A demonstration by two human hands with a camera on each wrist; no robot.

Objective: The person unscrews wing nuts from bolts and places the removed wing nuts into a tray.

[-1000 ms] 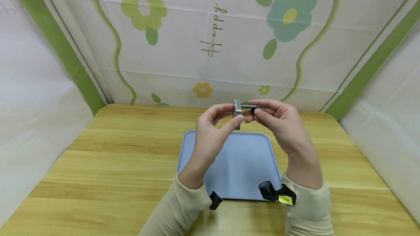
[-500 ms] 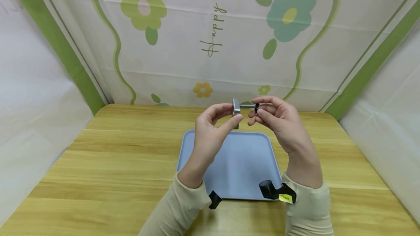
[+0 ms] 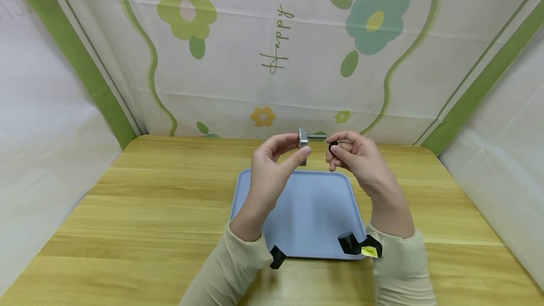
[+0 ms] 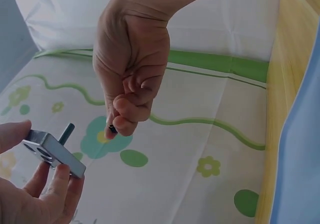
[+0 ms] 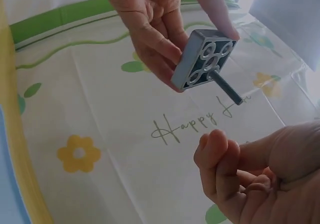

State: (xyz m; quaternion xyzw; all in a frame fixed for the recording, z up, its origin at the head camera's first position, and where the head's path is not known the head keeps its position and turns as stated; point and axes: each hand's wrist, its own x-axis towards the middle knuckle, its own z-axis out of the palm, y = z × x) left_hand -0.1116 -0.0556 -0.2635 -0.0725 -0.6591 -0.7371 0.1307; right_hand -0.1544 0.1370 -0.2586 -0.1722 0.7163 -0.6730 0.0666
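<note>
My left hand [image 3: 272,166] pinches a rectangular grey metal block [image 5: 207,59] between thumb and fingers, above the back of the tray. The right wrist view shows several round holes in the block's face. A threaded bolt [image 5: 227,88] sticks out from one of them, pointing toward my right hand [image 3: 361,162]. Thumb and fingers of that hand pinch a small black nut-like piece [image 3: 333,146], just off the bolt's free end and slightly below it. The left wrist view shows the black piece [image 4: 112,129] at the fingertips; in the right wrist view the fingers hide it.
A light blue tray [image 3: 306,221] lies on the wooden table [image 3: 148,216] beneath the hands. Behind the table hangs a white cloth [image 3: 238,60] printed with flowers. White side panels stand left and right. Each wrist carries a black camera mount [image 3: 349,243].
The black piece was around the bolt's end and is now apart from it, held in the right hand. The left hand, with block and bolt, has shifted slightly left.
</note>
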